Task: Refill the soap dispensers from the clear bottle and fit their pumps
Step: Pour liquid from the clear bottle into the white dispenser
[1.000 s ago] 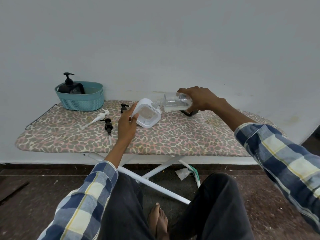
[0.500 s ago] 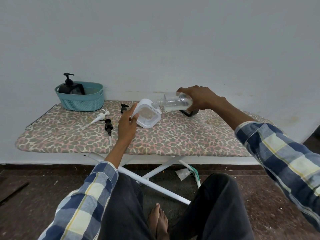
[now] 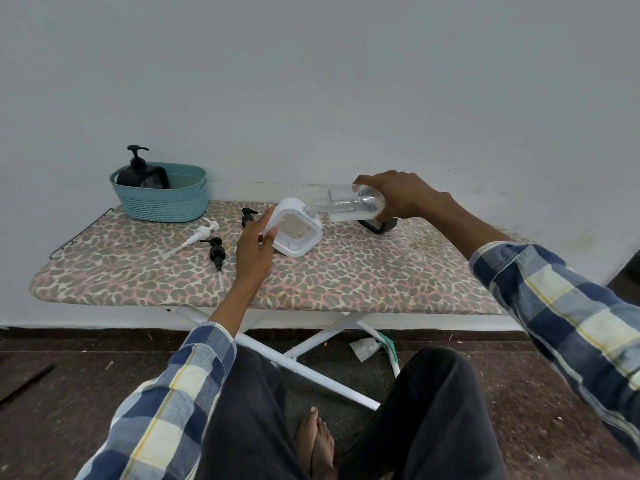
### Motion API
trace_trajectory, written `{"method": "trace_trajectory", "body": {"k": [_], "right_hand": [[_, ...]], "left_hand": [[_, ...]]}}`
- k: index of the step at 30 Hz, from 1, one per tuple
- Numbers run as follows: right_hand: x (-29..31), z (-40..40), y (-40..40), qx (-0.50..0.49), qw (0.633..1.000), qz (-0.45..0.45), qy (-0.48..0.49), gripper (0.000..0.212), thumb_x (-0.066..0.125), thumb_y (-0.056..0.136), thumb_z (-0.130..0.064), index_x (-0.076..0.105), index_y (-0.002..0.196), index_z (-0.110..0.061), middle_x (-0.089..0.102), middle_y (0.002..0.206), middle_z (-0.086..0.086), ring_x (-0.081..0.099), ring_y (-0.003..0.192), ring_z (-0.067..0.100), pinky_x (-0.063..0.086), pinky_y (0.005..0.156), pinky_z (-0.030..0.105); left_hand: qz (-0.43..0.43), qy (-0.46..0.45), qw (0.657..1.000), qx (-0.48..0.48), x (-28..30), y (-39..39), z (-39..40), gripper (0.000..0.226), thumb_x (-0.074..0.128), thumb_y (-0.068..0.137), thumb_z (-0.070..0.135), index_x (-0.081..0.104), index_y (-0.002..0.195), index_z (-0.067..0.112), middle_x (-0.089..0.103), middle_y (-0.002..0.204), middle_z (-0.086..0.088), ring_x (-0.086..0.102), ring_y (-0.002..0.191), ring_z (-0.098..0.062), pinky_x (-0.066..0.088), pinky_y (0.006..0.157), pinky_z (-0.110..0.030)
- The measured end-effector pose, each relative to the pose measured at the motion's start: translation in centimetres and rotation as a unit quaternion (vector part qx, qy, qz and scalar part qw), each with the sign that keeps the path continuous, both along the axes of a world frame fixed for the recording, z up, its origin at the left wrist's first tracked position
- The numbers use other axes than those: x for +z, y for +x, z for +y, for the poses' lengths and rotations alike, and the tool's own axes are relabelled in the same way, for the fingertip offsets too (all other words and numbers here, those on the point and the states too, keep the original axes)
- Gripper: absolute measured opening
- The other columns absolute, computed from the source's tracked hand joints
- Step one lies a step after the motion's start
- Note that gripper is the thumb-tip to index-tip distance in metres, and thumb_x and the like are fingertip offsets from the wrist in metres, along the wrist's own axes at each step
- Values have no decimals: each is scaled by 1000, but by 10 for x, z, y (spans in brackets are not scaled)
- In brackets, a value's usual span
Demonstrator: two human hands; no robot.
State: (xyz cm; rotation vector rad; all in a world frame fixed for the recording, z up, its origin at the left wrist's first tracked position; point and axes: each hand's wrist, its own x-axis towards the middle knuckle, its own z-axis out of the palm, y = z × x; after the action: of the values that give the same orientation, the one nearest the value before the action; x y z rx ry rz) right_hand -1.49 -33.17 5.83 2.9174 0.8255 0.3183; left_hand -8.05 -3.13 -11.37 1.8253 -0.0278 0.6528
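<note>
At frame centre, the right hand point(image 3: 401, 197) grasps the clear bottle point(image 3: 349, 206), tipped into the white dispenser point(image 3: 294, 226), which the left hand point(image 3: 254, 251) grips. Soap may spill if the bottle's neck slips off the opening.

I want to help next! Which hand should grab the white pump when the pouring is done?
Probably the left hand. It only steadies the white dispenser, and the white pump lies on its side of the board. The right hand is across, holding the clear bottle.

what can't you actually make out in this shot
Head view, the only one:
- Dispenser's fill opening: hidden by the clear bottle neck against the white dispenser.
- Soap stream: too small to see.
- Black object: mostly hidden behind the bottle and right hand.
- Teal basket contents: partly hidden by its wall.
</note>
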Motion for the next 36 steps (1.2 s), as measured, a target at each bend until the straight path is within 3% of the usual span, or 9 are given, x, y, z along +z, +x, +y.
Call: {"method": "trace_trajectory", "body": {"k": [7, 13, 19, 21, 24, 26, 29, 34, 36], "right_hand": [[0, 0, 3, -1, 1000, 4, 0, 84, 91, 75, -33, 45, 144, -43, 71, 122, 2, 62, 101, 27, 52, 72, 37], [-1, -1, 5, -4, 1000, 2, -3, 83, 91, 74, -32, 45, 143, -43, 70, 117, 3, 61, 99, 27, 49, 70, 36], [0, 0, 5, -3, 1000, 4, -3, 84, 92, 75, -32, 45, 143, -43, 70, 117, 4, 62, 100, 28, 50, 70, 36], [0, 0, 5, -5, 1000, 5, -3, 85, 92, 74, -32, 45, 143, -44, 70, 118, 4, 62, 99, 28, 52, 72, 37], [0, 1, 5, -7, 1000, 5, -4, 87, 93, 74, -31, 43, 144, -44, 71, 119, 3, 62, 100, 28, 53, 73, 39], [0, 0, 5, -8, 1000, 5, -4, 88, 93, 73, -30, 44, 145, -44, 71, 119, 2, 62, 99, 28, 53, 73, 38], [0, 0, 6, -7, 1000, 5, -4, 87, 93, 73, -30, 44, 144, -44, 71, 120, 2, 63, 101, 28, 52, 72, 38], [1, 1, 6, -10, 1000, 3, -7, 87, 93, 73, -30, 44, 143, -44, 70, 117, 3, 63, 99, 30, 55, 73, 40], [0, 1, 6, -10, 1000, 4, -7, 86, 92, 73, -30, 44, 143, -43, 70, 115, 3, 63, 98, 29, 54, 72, 40]], "left_hand": [[1, 1, 1000, 0, 0, 0, 1, 43, 55, 112, 30, 56, 155, 31, 61, 141, -3, 60, 129, -22, 54, 107, -51], [3, -19, 1000, -5, 2, -2, -1, 43, 56, 111, 31, 56, 155, 31, 60, 142, 0, 59, 128, -16, 54, 106, -39], [-6, 21, 1000, 1, 0, 0, 1, 44, 54, 112, 32, 53, 157, 29, 60, 144, -5, 58, 130, -20, 52, 106, -41], [-7, 23, 1000, 1, 1, -1, 0, 44, 53, 112, 32, 53, 157, 28, 60, 144, -5, 58, 130, -19, 51, 104, -34], [-7, 13, 1000, -2, 4, -3, -2, 44, 53, 112, 32, 53, 157, 28, 60, 145, -3, 57, 130, -16, 45, 95, -11], [-7, 5, 1000, -6, 3, -4, -2, 44, 54, 112, 33, 53, 157, 29, 60, 144, -2, 57, 130, -16, 47, 97, -14], [-10, 10, 1000, -9, 2, -3, 0, 44, 54, 112, 33, 54, 156, 28, 60, 144, -4, 58, 132, -20, 51, 105, -33], [-14, 14, 1000, -7, 4, -5, -1, 44, 53, 112, 33, 54, 156, 28, 59, 140, 1, 57, 127, -13, 44, 93, -6], [-13, 13, 1000, -8, 4, -5, -1, 44, 53, 112, 32, 54, 156, 27, 60, 141, -1, 57, 127, -14, 47, 97, -12]]}}
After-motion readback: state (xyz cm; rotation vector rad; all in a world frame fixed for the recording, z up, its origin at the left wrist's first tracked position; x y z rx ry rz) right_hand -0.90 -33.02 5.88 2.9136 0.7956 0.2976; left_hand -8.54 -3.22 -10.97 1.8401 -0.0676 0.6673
